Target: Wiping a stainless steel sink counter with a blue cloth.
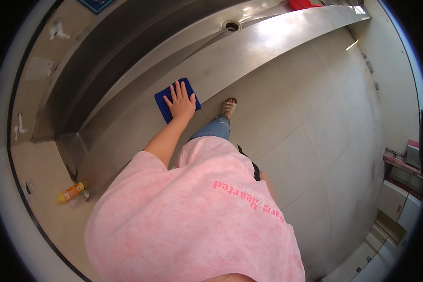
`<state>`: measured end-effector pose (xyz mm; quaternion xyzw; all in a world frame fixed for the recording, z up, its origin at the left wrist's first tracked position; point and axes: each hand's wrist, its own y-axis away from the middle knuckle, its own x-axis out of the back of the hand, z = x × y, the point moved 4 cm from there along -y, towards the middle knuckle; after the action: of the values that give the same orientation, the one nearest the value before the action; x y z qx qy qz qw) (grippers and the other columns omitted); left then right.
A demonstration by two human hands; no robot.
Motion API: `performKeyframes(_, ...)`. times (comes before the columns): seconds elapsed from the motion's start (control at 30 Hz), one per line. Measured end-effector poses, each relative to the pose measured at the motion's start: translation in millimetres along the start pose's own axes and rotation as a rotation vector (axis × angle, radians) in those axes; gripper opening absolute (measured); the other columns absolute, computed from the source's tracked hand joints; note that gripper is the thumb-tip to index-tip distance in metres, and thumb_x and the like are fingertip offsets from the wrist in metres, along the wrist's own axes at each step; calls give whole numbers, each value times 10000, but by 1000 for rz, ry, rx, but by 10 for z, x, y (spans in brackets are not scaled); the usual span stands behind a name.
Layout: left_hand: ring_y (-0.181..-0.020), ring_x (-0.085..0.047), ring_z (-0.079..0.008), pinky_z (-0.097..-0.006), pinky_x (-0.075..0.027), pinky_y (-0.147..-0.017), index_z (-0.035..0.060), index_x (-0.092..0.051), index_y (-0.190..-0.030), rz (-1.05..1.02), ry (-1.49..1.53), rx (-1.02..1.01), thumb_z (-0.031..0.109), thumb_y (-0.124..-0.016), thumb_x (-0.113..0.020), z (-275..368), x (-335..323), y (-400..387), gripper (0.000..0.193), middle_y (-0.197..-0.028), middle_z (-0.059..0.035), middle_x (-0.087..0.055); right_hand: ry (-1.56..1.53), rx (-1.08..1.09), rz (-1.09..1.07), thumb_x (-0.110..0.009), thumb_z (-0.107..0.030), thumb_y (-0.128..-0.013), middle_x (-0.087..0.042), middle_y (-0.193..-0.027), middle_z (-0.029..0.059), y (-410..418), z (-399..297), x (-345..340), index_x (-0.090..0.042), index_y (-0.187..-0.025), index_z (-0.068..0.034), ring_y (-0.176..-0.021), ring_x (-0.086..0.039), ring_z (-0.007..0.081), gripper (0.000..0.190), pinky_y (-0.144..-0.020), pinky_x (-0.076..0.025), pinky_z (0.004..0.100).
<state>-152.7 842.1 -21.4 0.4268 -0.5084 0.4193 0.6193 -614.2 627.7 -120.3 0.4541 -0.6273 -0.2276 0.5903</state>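
My left hand [182,100] lies palm down with its fingers spread on a folded blue cloth [162,102]. The cloth rests flat on the broad stainless-steel ledge [218,68] of a long trough sink, near the ledge's front edge. My right hand is out of view; only a bit of skin of the right arm shows beside a black strap at my right side.
The sink's drain [231,26] lies beyond the ledge, with a red plastic object [300,4] farther right. White taps [58,30] are on the wall. A yellow-orange bottle [70,192] stands at left. My sandalled foot [230,105] is on the tiled floor. Cabinets [394,201] stand at right.
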Motion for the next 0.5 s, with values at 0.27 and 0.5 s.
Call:
performKeyframes(0.27, -1460, -104, -282, -600, -77, -1130, 146, -201, -1510, -13, -27, -141, 449, -953, -384, 1148, -169, -764, 660, -1584, -58, -138, -147, -64, -8, -627, -286, -775, -689, -938, 236, -286, -258, 827, -692, -964, 10, -909, -673, 352, 357, -804, -511, 413)
performKeyframes(0.5, -1455, -132, -258, -596, -87, -1133, 151, -215, -1506, -24, -4, -311, 453, -948, -401, 2145, -204, -1467, 661, -1582, -43, -151, -12, -10, 4, -631, -322, -788, -685, -951, 233, -865, -580, 1754, -684, -962, 7, -923, -663, 362, 376, -805, -506, 408)
